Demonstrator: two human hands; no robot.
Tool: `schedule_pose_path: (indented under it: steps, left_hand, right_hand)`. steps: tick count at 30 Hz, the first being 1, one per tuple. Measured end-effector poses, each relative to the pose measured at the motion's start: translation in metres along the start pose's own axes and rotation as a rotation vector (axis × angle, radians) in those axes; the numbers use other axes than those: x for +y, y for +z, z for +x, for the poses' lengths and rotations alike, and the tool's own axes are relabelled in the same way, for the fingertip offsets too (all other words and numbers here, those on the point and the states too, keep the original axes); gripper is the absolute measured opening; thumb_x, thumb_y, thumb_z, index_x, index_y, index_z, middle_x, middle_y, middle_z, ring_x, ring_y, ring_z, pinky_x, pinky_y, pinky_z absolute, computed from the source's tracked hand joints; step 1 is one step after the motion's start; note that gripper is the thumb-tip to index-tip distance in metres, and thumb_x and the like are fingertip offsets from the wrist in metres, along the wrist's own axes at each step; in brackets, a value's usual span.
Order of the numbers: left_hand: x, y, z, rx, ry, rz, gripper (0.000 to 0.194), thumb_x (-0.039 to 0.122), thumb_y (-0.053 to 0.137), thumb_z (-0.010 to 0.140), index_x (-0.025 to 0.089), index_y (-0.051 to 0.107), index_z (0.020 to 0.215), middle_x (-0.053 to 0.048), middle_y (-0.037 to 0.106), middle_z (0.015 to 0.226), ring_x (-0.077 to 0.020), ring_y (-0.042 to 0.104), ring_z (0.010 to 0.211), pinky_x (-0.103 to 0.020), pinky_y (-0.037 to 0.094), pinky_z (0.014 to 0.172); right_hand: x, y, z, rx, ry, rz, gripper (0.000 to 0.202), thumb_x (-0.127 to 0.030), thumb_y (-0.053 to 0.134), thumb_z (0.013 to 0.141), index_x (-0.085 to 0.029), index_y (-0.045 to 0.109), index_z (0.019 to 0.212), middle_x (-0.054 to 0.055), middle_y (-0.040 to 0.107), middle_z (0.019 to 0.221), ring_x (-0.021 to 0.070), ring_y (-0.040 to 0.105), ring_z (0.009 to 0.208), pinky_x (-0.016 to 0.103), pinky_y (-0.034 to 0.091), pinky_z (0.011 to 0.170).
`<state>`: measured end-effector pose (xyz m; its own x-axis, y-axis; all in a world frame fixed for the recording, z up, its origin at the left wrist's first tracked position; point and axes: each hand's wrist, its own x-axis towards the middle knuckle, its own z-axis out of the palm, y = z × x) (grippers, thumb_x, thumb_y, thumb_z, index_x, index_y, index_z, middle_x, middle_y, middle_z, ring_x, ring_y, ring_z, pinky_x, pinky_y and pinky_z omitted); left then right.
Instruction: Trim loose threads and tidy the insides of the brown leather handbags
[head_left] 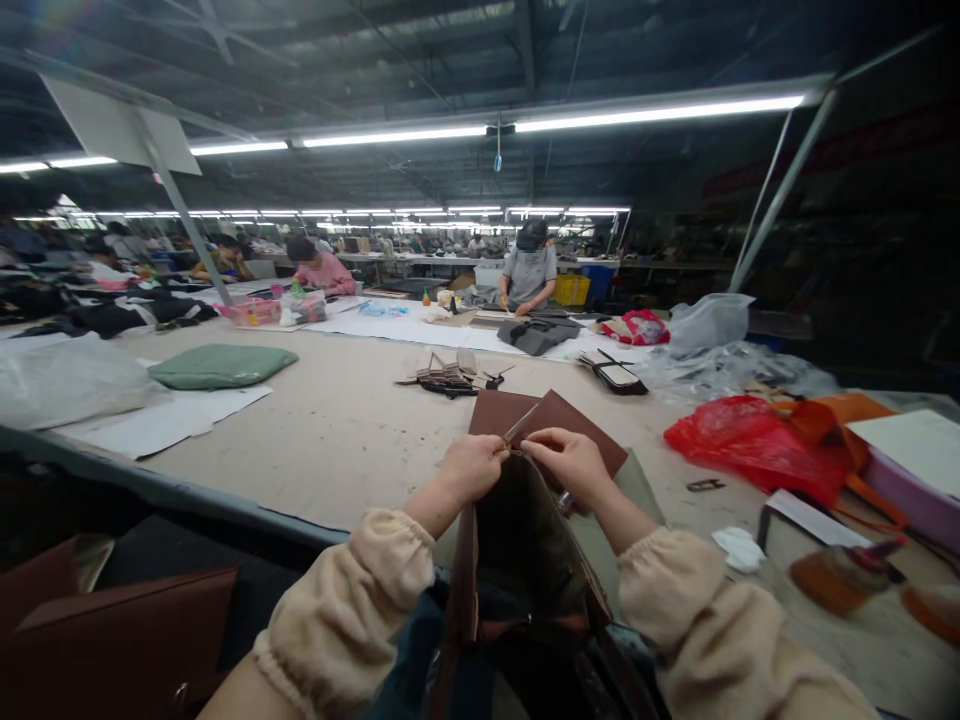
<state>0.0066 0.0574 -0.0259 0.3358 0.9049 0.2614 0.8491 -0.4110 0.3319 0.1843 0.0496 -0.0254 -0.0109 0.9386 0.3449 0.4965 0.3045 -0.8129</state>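
My left hand (471, 468) and right hand (576, 466) pinch the brown bag (465, 572) at its far rim, mouth up, lengthwise near-to-far.

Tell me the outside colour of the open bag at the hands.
The bag is reddish-brown outside, best seen in the head view.

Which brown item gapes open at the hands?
The brown bag directly before the person, left hand and right hand at its far end; the brown pieces at lower left are untouched.
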Motion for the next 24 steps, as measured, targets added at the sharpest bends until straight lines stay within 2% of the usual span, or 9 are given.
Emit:
schedule_pose_path:
  steps: [4, 7, 10, 13, 16, 18, 20, 22, 24]
  left_hand:
    - [-0.001, 0.0, 0.0, -0.002, -0.01, -0.061, 0.026, 0.033, 0.045, 0.083, 0.021, 0.068, 0.079, -0.003, 0.068, 0.077, -0.0152, 0.058, 0.071, -0.023, 0.04, 0.065]
    - [-0.001, 0.001, 0.001, -0.01, -0.025, -0.127, 0.027, 0.033, 0.045, 0.083, 0.02, 0.069, 0.079, -0.003, 0.068, 0.079, -0.0143, 0.058, 0.072, -0.023, 0.041, 0.067]
    - [-0.005, 0.003, 0.002, -0.024, -0.036, -0.221, 0.029, 0.034, 0.044, 0.082, 0.019, 0.069, 0.078, -0.003, 0.069, 0.079, -0.0144, 0.059, 0.074, -0.023, 0.042, 0.07]
    - [-0.012, 0.007, 0.005, -0.028, -0.054, -0.337, 0.029, 0.033, 0.045, 0.081, 0.018, 0.07, 0.079, -0.002, 0.07, 0.081, -0.0145, 0.06, 0.077, -0.022, 0.042, 0.073]
    - [-0.016, 0.011, 0.007, -0.011, -0.104, -0.445, 0.032, 0.035, 0.045, 0.08, 0.015, 0.07, 0.082, -0.003, 0.07, 0.08, -0.0148, 0.061, 0.077, -0.021, 0.043, 0.07]
    - [-0.017, 0.013, 0.008, 0.008, -0.135, -0.498, 0.032, 0.036, 0.046, 0.079, 0.015, 0.07, 0.081, -0.002, 0.07, 0.077, -0.0151, 0.061, 0.075, -0.022, 0.044, 0.068]
    - [-0.018, 0.014, 0.008, 0.033, -0.157, -0.537, 0.031, 0.036, 0.049, 0.077, 0.014, 0.07, 0.08, -0.002, 0.07, 0.075, -0.0153, 0.061, 0.074, -0.022, 0.044, 0.069]
    - [-0.018, 0.015, 0.009, 0.064, -0.185, -0.565, 0.031, 0.037, 0.05, 0.075, 0.014, 0.07, 0.078, -0.002, 0.069, 0.074, -0.0158, 0.061, 0.074, -0.023, 0.044, 0.069]
    - [-0.018, 0.016, 0.009, 0.092, -0.223, -0.59, 0.031, 0.038, 0.051, 0.074, 0.013, 0.07, 0.077, -0.003, 0.069, 0.073, -0.0165, 0.061, 0.074, -0.024, 0.044, 0.069]
  right_hand:
    - [-0.003, 0.011, -0.001, 0.01, -0.018, -0.018, 0.018, -0.037, 0.065, 0.064, -0.021, 0.064, 0.058, 0.002, 0.064, 0.067, 0.0171, 0.056, 0.071, 0.026, 0.039, 0.069]
    - [0.007, 0.01, -0.002, 0.043, 0.065, 0.016, 0.03, -0.044, 0.056, 0.072, -0.019, 0.057, 0.055, 0.001, 0.058, 0.058, 0.0151, 0.052, 0.06, 0.025, 0.039, 0.059]
    - [0.018, -0.005, -0.017, 0.071, 0.182, 0.083, 0.043, -0.054, 0.038, 0.082, -0.019, 0.051, 0.061, -0.001, 0.049, 0.051, 0.012, 0.045, 0.047, 0.023, 0.037, 0.047]
    - [0.023, -0.032, -0.052, 0.037, 0.267, 0.203, 0.048, -0.058, 0.03, 0.085, -0.018, 0.052, 0.071, 0.001, 0.053, 0.06, 0.0123, 0.05, 0.052, 0.024, 0.043, 0.051]
    - [0.021, -0.061, -0.102, -0.169, 0.316, 0.346, 0.047, -0.057, 0.034, 0.086, -0.017, 0.057, 0.097, 0.006, 0.06, 0.08, 0.0174, 0.059, 0.076, 0.03, 0.048, 0.072]
    - [0.018, -0.072, -0.137, -0.285, 0.299, 0.259, 0.045, -0.052, 0.04, 0.085, -0.02, 0.054, 0.113, 0.007, 0.062, 0.091, 0.0202, 0.058, 0.088, 0.032, 0.045, 0.081]
    - [0.016, -0.071, -0.169, -0.365, 0.279, 0.162, 0.045, -0.047, 0.047, 0.083, -0.023, 0.051, 0.121, 0.006, 0.061, 0.098, 0.0216, 0.056, 0.093, 0.033, 0.043, 0.083]
    - [0.015, -0.058, -0.194, -0.383, 0.258, 0.128, 0.041, -0.042, 0.051, 0.082, -0.023, 0.053, 0.119, 0.006, 0.062, 0.095, 0.0214, 0.056, 0.091, 0.031, 0.044, 0.08]
    - [0.015, -0.038, -0.21, -0.378, 0.264, 0.177, 0.033, -0.04, 0.044, 0.087, -0.02, 0.059, 0.108, 0.003, 0.06, 0.077, 0.0173, 0.056, 0.073, 0.027, 0.045, 0.066]
